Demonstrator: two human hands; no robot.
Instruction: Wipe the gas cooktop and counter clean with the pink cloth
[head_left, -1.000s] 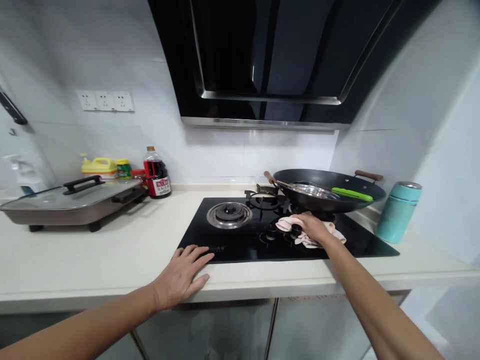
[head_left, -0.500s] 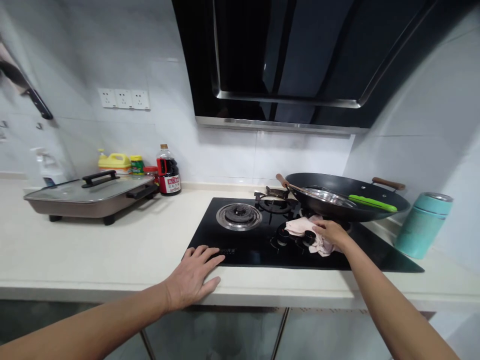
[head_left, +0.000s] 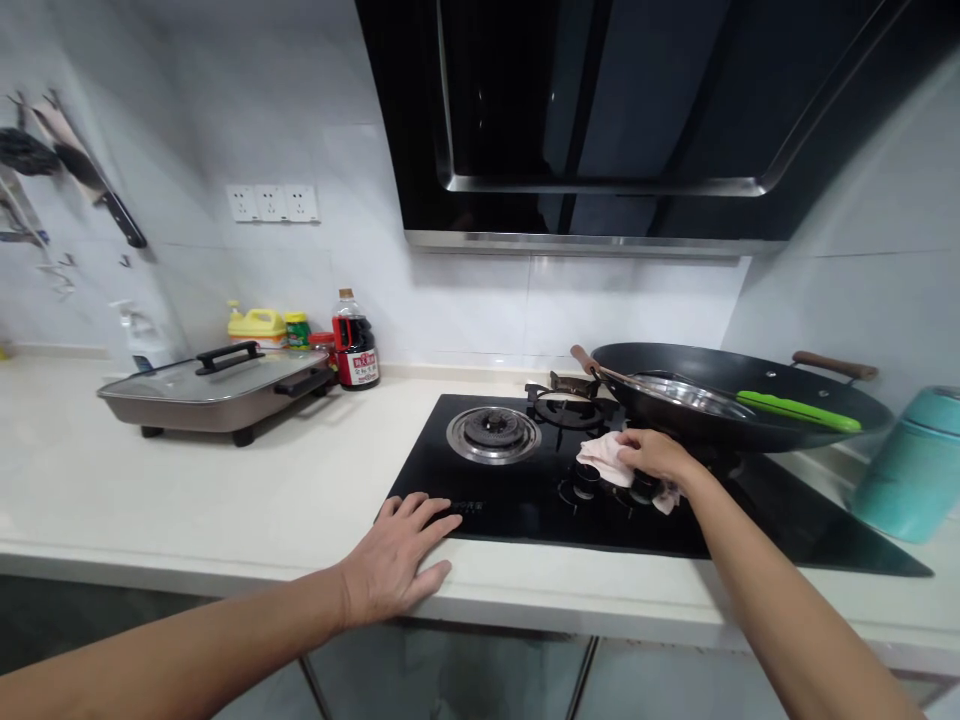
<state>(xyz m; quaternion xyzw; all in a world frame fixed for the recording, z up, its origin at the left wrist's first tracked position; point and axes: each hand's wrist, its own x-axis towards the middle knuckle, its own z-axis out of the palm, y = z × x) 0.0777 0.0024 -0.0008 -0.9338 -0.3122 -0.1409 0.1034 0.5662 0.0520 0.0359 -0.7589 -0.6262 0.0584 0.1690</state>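
Note:
My right hand (head_left: pixel 654 456) grips a pale pink cloth (head_left: pixel 604 457) over the control knobs of a black glass gas stove (head_left: pixel 517 515). Part of the cloth hangs below the hand, beside a knob. With fingers spread, my left hand (head_left: pixel 401 550) lies flat on the stove's front left corner and the counter edge. A round burner (head_left: pixel 493 435) is uncovered at the stove's left. Behind the right hand, a large black wok (head_left: pixel 757 435) rests at the right, holding a shiny metal lid or bowl (head_left: pixel 686 395) and a green-handled utensil (head_left: pixel 799 410).
An electric pan (head_left: pixel 180 405) with a glass lid stands on the left counter. Behind it are a dark sauce bottle (head_left: pixel 356 345), a yellow jug (head_left: pixel 257 325) and a spray bottle (head_left: pixel 140 335). A teal tumbler (head_left: pixel 909 470) is at right. A black range hood (head_left: pixel 592 130) overhangs the stove.
My right hand has lifted and shifted the cloth slightly left across the knobs. My left hand stays at the stove corner. The view has turned a little to the left.

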